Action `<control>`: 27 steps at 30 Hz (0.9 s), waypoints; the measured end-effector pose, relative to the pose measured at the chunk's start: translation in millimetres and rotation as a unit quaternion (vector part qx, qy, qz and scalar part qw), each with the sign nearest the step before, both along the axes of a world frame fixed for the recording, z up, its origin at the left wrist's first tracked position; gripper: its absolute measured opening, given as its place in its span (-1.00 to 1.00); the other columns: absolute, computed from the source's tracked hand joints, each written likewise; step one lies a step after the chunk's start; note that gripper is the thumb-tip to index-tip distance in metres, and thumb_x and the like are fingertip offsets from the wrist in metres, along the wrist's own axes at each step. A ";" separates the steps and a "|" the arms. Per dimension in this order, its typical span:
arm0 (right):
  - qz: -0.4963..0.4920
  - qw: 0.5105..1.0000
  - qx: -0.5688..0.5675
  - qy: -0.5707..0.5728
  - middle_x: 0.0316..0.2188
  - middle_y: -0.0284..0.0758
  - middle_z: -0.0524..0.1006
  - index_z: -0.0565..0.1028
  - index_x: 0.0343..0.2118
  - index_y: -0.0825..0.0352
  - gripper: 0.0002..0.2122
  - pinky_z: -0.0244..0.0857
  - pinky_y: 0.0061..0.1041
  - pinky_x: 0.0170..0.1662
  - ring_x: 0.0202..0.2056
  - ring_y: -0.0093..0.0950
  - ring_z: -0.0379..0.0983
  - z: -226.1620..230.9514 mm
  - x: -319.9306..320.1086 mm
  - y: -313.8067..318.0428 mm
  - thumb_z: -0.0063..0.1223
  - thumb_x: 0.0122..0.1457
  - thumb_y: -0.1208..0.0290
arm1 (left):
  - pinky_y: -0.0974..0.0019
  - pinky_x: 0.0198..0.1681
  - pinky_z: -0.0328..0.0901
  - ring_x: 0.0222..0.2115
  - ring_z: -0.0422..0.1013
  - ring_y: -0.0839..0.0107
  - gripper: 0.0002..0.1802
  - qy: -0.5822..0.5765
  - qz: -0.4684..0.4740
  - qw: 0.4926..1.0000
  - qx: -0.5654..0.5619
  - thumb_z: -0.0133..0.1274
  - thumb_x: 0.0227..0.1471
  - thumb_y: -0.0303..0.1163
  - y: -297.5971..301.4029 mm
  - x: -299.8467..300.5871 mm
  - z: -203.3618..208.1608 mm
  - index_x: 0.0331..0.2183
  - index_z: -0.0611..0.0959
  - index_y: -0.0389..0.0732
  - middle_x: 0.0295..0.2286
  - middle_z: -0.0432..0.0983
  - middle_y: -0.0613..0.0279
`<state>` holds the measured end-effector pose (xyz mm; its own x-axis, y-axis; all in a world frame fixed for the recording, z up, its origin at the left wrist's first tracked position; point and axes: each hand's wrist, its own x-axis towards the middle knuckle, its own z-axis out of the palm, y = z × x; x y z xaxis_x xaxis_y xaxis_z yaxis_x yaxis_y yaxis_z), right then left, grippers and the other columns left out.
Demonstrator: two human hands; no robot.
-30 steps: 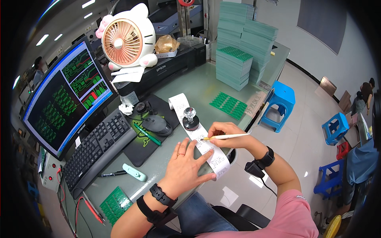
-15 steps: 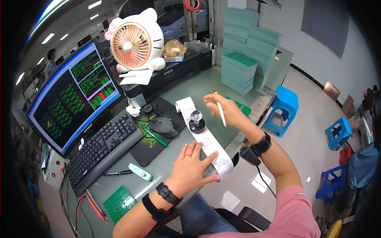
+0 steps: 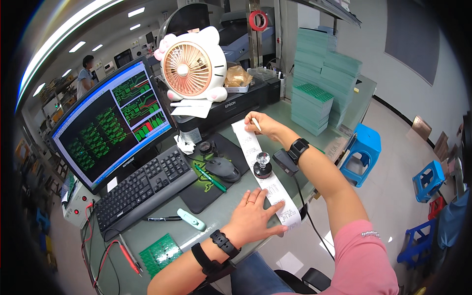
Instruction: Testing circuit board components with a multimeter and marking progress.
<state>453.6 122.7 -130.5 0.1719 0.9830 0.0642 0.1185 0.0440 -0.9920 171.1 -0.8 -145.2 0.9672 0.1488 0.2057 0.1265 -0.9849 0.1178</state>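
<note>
A long printed paper strip (image 3: 249, 144), like a receipt, lies on the glass desktop. My left hand (image 3: 251, 215) is spread flat at its near end, fingertips on the paper. At the far end of the strip, my right hand (image 3: 268, 125) is closed around a slim white pen-like stick (image 3: 256, 124), its fingers at the paper's edge. Whether they also pinch the paper, I cannot tell. Midway along the strip stands a round black weight with a clear knob (image 3: 262, 166). A black mouse (image 3: 223, 169) is on the mat to the left.
Left are a keyboard (image 3: 147, 189), monitor (image 3: 110, 125), green pen (image 3: 210, 178), teal capped marker (image 3: 191, 219) and green circuit board (image 3: 160, 254). A fan (image 3: 189, 69) stands on the printer (image 3: 236, 105); stacked boards (image 3: 314, 78) rise at the back right. Blue stools (image 3: 361, 152) stand beyond.
My right hand has moved from above the desk, right of the strip, to the strip's far end. My left hand stays on the paper. The whole view has shifted slightly.
</note>
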 end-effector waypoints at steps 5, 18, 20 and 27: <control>0.049 0.995 0.035 -0.085 -0.55 -0.54 0.38 0.39 -0.45 0.23 -0.86 0.17 -0.70 -0.42 -0.48 -0.71 0.27 -16.8 3.4 18.4 0.13 0.01 0.59 | 0.04 0.18 0.06 0.09 0.20 -0.03 -0.39 -0.025 0.014 0.991 -0.129 -0.08 0.08 0.13 34.2 3.1 8.5 -0.02 0.51 -0.15 -0.01 0.32 -0.17; 0.030 0.967 0.042 -0.250 -0.59 -0.41 0.47 0.40 -0.49 0.32 -0.83 0.30 -0.59 -0.43 -0.49 -0.63 0.41 -39.4 12.8 9.4 0.23 -0.06 0.56 | 0.20 -0.11 0.20 -0.19 0.34 0.22 -0.58 0.032 0.033 0.998 0.038 0.05 -0.02 0.03 63.6 30.0 15.2 -0.20 0.65 0.00 -0.33 0.46 0.18; 0.016 0.975 0.015 -0.222 -0.58 -0.39 0.48 0.40 -0.46 0.32 -0.82 0.32 -0.58 -0.47 -0.51 -0.61 0.44 -31.7 11.8 0.8 0.23 -0.02 0.50 | 0.16 -0.03 0.17 -0.11 0.31 0.14 -0.49 0.060 0.038 0.997 0.012 0.03 -0.01 0.12 63.5 29.8 17.8 -0.10 0.61 0.04 -0.20 0.46 0.10; 0.043 0.989 0.005 -0.142 -0.15 -0.22 0.50 0.41 -0.25 0.34 -0.75 0.38 -0.59 -0.46 -0.53 -0.60 0.48 19.6 -1.9 -85.3 0.21 0.07 0.39 | 0.02 0.18 0.02 0.07 0.18 -0.03 -0.40 0.023 0.030 0.999 0.012 0.00 -0.02 0.18 62.9 25.9 9.0 -0.09 0.60 -0.05 -0.08 0.38 -0.08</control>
